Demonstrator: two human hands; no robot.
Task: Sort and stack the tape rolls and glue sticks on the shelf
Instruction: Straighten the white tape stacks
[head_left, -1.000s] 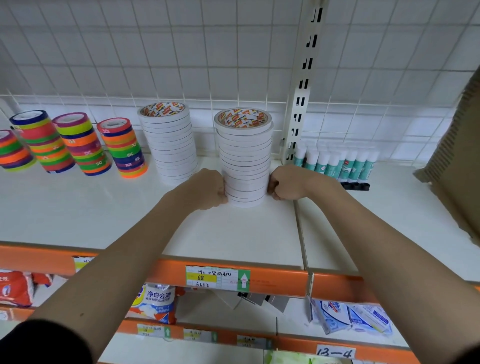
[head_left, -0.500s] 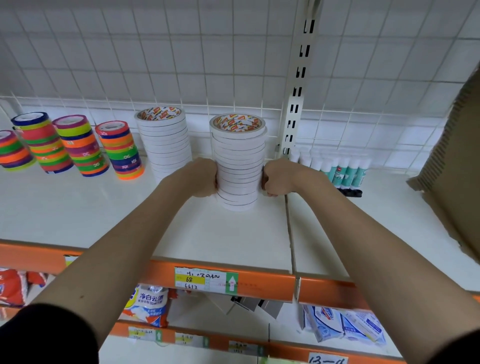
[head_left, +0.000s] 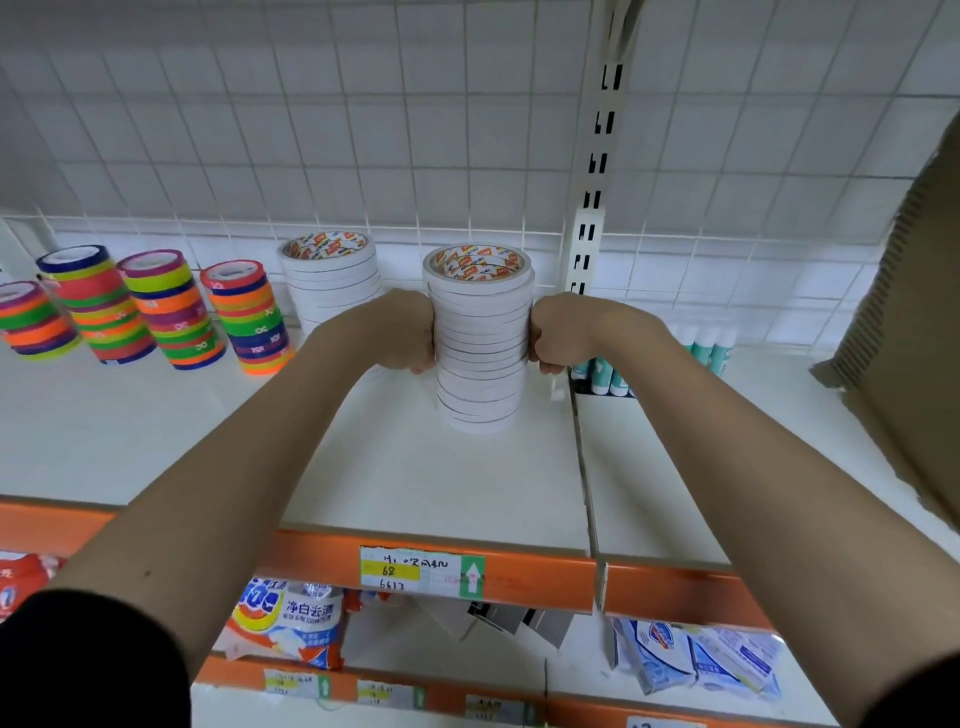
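While the head view looks down on a white shelf (head_left: 156, 447) with an orange front edge, a tall stack of white tape rolls (head_left: 480, 343) stands on it near the seam between two shelf boards, and both hands press curled knuckles against its sides: the left hand (head_left: 402, 332) on one side, the right hand (head_left: 558, 332) on the other, each clenched against the stack rather than wrapped round it. A second white stack (head_left: 332, 275) stands just behind the left hand, close to the back wire grid (head_left: 311, 130). Four leaning stacks of coloured tape rolls (head_left: 140, 306), striped neon green, orange, pink and blue, fill the shelf's rear left part. Glue sticks (head_left: 711, 348) with white caps and teal bodies stand in a row behind the right wrist, partly hidden by it, beside the slotted upright post (head_left: 592, 197). A corrugated cardboard box (head_left: 914, 322) crowds the right edge. Bare shelf lies open toward the front edge and between the held stack and the coloured ones. A price label (head_left: 421, 571) sits on the orange lip; packets lie on the shelf below.
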